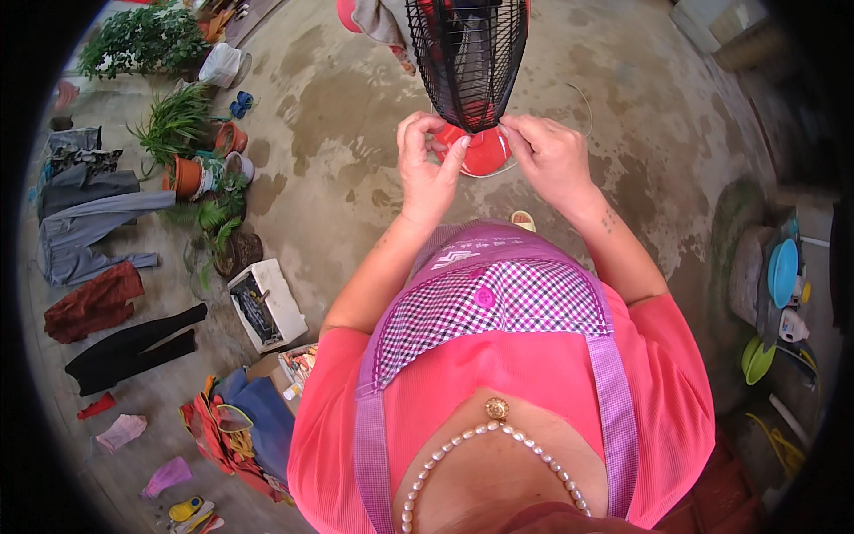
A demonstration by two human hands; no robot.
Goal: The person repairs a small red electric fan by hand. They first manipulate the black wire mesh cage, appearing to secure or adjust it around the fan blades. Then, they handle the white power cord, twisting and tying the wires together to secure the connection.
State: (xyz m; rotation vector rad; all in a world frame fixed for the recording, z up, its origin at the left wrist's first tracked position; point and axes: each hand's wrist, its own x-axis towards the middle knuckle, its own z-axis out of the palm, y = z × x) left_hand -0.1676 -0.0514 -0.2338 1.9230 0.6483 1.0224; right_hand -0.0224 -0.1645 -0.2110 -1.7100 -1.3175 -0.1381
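At 12 o'clock the fan (471, 49) is cut off by the upper edge, its base (487, 160) partly covered by the grille (458, 93). Whether the grille is gripped by the left hand (427, 169) or right hand (551, 160) cannot be told. At 2 o'clock a slipper (523, 220) is partly hidden by the apron (485, 276). Near 9 o'clock, the contents (255, 307) of the box (283, 307) are too small to be identified.

We are seeing white printing on the purple apron (476, 294): a row of characters (485, 242) slanting across its front, a smaller line running beneath, and a bold angular emblem (455, 258) beside them. We are finding the smaller line too small to read.
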